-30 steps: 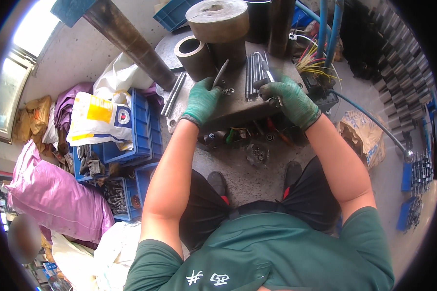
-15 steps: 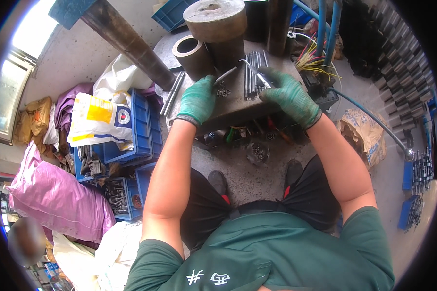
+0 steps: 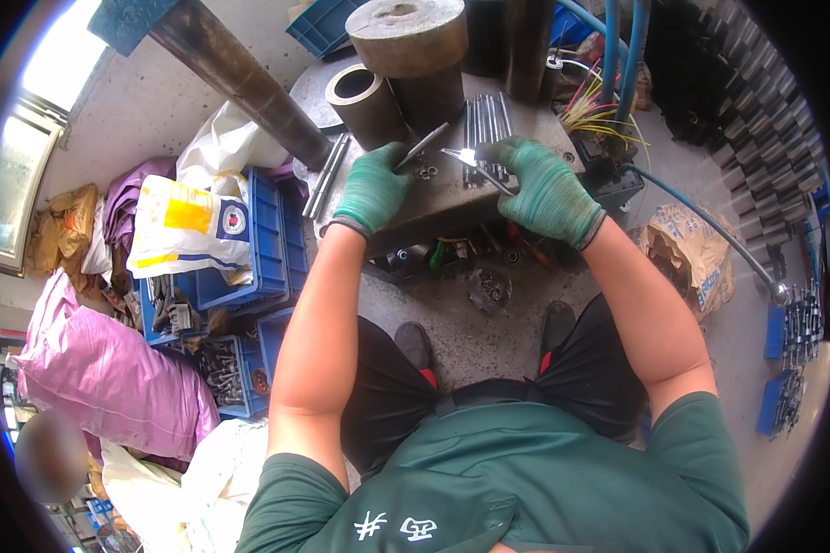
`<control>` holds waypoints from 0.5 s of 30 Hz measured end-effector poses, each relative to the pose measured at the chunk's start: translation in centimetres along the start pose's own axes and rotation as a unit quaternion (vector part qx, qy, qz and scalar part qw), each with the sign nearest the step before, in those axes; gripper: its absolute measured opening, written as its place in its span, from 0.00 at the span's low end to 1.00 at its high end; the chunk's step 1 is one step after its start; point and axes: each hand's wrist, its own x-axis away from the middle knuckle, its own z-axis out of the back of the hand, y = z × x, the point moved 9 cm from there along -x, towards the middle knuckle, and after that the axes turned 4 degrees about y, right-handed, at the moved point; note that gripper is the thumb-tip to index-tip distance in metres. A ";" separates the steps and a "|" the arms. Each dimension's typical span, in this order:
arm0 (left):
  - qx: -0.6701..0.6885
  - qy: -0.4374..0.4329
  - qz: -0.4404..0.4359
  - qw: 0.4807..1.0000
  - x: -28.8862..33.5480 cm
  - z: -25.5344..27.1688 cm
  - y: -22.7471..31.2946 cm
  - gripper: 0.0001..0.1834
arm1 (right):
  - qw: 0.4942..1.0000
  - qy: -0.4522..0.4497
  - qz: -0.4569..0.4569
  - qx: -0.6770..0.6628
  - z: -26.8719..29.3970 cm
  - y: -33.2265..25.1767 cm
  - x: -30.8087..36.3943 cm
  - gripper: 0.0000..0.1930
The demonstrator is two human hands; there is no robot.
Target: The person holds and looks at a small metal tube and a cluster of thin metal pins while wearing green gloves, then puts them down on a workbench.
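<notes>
One gloved left hand [image 3: 375, 191] is closed around a metal rod [image 3: 425, 144] over the table [image 3: 444, 205], while rightward a slim metal tool [image 3: 491, 175], best held steady with its tip clear of the loose rods [image 3: 487, 118], sits gripped in the curled right hand [image 3: 551, 194].

Metal worktable [image 3: 454, 195] carries an upright hollow cylinder [image 3: 374, 122], a row of thin rods [image 3: 485, 118] at right, further rods [image 3: 326, 177] along the left edge, and small metal parts [image 3: 428, 172] between.
</notes>
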 end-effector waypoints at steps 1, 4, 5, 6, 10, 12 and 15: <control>-0.052 0.003 -0.021 0.998 0.2 0.1 0.5 0.17 | 1.000 -0.010 -0.005 0.012 -0.2 0.0 0.0 0.33; -0.144 0.015 -0.122 0.982 0.3 -0.1 1.8 0.19 | 0.998 -0.006 0.027 0.050 -0.5 -0.1 -0.1 0.32; -0.144 0.015 -0.122 0.982 0.3 -0.1 2.0 0.19 | 0.998 -0.006 0.027 0.050 -0.6 0.1 -0.1 0.32; -0.154 -0.004 -0.122 0.980 0.3 -0.4 2.1 0.20 | 0.997 -0.011 0.035 0.066 -0.7 0.2 0.0 0.32; -0.165 -0.002 -0.131 0.978 0.4 -0.3 2.3 0.19 | 0.995 -0.037 0.039 0.081 -1.0 0.1 0.0 0.32; -0.160 0.001 -0.117 0.980 0.3 -0.1 2.3 0.17 | 0.995 -0.044 0.033 0.081 -0.8 0.0 0.0 0.32; -0.140 0.008 -0.077 0.987 0.1 0.2 1.5 0.13 | 0.995 -0.042 0.033 0.081 -0.8 -0.1 0.2 0.32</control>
